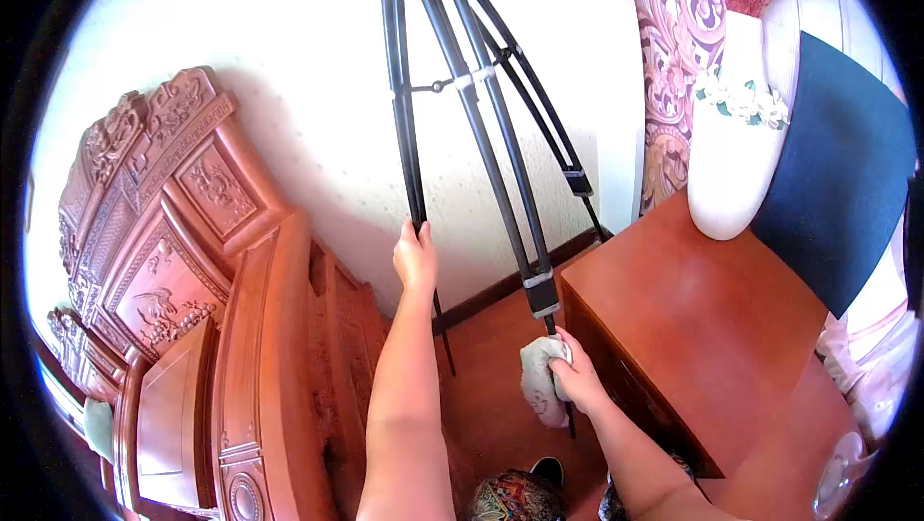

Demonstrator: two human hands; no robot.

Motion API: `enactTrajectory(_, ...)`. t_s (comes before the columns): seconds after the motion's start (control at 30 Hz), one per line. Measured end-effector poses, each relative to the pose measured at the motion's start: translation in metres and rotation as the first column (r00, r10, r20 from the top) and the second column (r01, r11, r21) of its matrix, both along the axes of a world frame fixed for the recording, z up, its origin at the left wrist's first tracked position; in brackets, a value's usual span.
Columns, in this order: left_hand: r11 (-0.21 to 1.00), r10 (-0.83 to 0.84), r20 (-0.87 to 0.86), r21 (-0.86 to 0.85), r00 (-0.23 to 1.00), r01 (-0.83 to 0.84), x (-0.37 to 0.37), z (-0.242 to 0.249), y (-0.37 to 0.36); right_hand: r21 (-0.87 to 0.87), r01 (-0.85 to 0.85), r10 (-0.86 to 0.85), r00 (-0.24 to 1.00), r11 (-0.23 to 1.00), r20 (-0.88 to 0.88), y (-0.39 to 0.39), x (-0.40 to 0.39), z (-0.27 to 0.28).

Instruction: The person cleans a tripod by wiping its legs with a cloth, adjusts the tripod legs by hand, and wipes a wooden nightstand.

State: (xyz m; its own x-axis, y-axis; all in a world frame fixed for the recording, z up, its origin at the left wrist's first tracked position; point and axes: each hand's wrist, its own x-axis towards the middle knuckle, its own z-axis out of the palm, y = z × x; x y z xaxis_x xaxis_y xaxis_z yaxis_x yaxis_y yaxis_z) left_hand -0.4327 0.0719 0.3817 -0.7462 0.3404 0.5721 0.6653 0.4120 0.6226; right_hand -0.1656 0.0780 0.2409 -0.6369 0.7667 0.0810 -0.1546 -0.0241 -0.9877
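A black tripod (pixel 486 127) stands on the wooden floor against the white wall, its legs spread. My left hand (pixel 415 256) is closed around the lower part of its left leg. Lower down and to the right, my right hand (pixel 575 377) holds a pale patterned cloth (pixel 541 381) against the thin bottom section of the front leg, just under the grey clamp (pixel 541 295). The cloth is bunched and partly wraps that section. The third leg (pixel 563 151) stands behind, near the wall, and neither hand touches it.
At left is a carved wooden bench (pixel 202 232) with a tall back. To the right, a brown wooden cabinet (pixel 693 300) carries a white vase (pixel 739 165) with white flowers and dried red stems. A dark blue panel (pixel 837 165) stands behind the vase. A glass dish (pixel 839 473) shows at lower right.
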Motion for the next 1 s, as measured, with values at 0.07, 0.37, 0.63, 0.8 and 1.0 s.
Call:
enactTrajectory(0.07, 0.999, 0.037, 0.043, -0.03, 0.998, -0.036, 0.01, 0.005, -0.013, 0.025, -0.001, 0.001, 1.0, 1.0, 0.006, -0.002, 0.002, -0.002)
enactTrajectory(0.37, 0.991, 0.112, 0.009, -0.071, 0.994, -0.111, 0.043, 0.012, -0.059, -0.046, -0.045, 0.045, 0.999, 0.998, -0.009, -0.005, 0.015, 0.001)
enactTrajectory(0.63, 0.983, 0.14, 0.015, -0.12, 0.99, -0.138, 0.059, 0.014, -0.084, -0.023, -0.074, 0.074, 0.997, 0.997, -0.009, -0.014, 0.028, 0.004)
enactTrajectory(0.8, 0.975, 0.153, 0.019, -0.167, 0.988, -0.148, 0.081, 0.02, -0.098, -0.024, -0.025, 0.025, 1.0, 0.999, 0.001, -0.015, 0.035, 0.01)
enactTrajectory(1.0, 0.989, 0.112, 0.014, -0.101, 0.994, -0.11, 0.094, 0.018, -0.115, 0.013, 0.082, -0.082, 0.997, 0.997, 0.01, -0.017, 0.046, 0.01)
